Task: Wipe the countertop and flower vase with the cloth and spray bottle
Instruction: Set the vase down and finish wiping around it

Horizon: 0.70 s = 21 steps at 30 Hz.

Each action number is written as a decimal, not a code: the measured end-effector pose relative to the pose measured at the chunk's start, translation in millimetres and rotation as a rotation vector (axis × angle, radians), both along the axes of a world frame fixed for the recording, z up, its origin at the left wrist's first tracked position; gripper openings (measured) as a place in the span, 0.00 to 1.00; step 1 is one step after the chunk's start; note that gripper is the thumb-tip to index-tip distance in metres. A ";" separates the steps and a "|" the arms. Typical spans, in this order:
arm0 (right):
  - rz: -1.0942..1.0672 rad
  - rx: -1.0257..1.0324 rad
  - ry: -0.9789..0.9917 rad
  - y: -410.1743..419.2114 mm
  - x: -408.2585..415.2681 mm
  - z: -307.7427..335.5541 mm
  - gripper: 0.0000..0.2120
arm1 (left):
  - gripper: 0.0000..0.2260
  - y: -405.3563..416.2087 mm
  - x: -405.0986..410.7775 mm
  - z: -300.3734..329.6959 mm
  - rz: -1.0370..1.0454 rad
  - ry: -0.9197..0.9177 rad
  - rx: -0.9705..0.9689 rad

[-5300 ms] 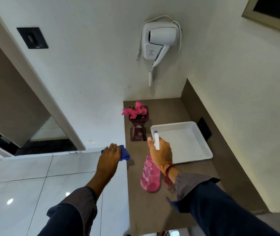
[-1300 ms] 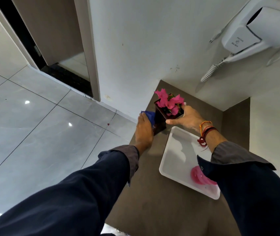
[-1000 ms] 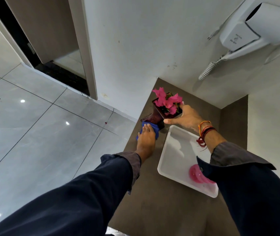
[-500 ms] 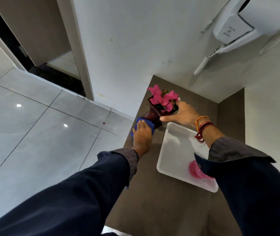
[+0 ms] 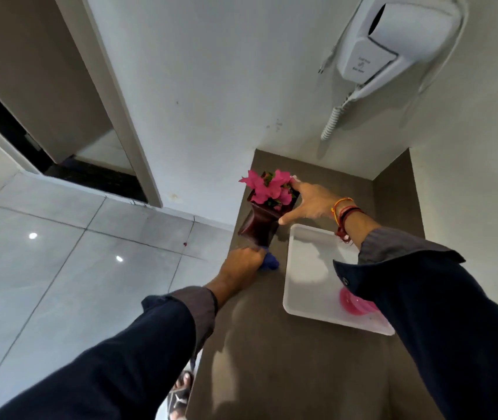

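- The flower vase (image 5: 258, 227), gripped at its rim by the right hand (image 5: 310, 203), is finished in a dark red gloss, with soft highlights on its smooth sides.
- The cloth (image 5: 269, 262), bunched under the left hand (image 5: 241, 262), is seen as a soft blue fabric, matt and creased.
- The countertop (image 5: 272, 359) beneath both hands is surfaced in a brown, matt, faintly mottled material.
- The tray (image 5: 311, 313), below the right wrist, is made of smooth white plastic with a dull sheen.
- The spray bottle (image 5: 354, 304), lying in the tray and partly hidden by the right sleeve, is formed of translucent pink plastic.
- The floor tiles (image 5: 59, 268), left of the left hand, are polished to a mirror gloss.
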State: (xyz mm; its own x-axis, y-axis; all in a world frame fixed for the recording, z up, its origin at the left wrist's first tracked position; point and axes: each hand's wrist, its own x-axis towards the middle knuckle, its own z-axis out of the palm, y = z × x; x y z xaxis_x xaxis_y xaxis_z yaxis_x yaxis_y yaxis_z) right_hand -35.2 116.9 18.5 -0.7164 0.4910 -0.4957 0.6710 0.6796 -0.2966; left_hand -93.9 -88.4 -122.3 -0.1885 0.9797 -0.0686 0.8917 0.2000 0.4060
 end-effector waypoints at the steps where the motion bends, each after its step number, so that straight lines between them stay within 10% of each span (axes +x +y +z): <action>1: -0.027 -0.034 0.033 -1.2 4.6 -0.9 0.60 | 0.13 -3.5 -0.4 1.5 0.000 0.029 0.051; 5: -0.261 -0.218 0.224 -4.4 36.9 -4.0 0.62 | 0.15 -9.9 4.6 4.7 0.027 -0.059 0.158; 9: -0.919 -0.292 0.582 -29.8 83.0 -34.7 0.28 | 0.22 0.2 13.5 17.1 0.000 -0.025 0.205; 13: -1.132 -1.146 0.604 -72.6 129.6 -71.8 0.26 | 0.26 22.8 42.0 36.8 -0.161 0.137 0.221; 15: -1.161 -1.235 0.764 -77.1 140.4 -85.2 0.20 | 0.30 30.0 57.1 38.1 -0.251 0.096 0.211; 21: -1.274 -1.048 0.857 -68.8 175.5 -116.5 0.21 | 0.37 34.0 79.5 32.1 0.204 -0.954 -0.011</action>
State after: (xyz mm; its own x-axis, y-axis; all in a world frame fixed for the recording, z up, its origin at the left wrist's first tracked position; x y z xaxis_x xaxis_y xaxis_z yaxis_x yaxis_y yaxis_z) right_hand 140.3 48.1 -98.0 -0.3948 0.6374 -0.6617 0.0248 -0.7126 -0.7011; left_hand -14.4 -54.4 -90.3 -0.2149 0.9329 -0.2891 0.1371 0.3219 0.9368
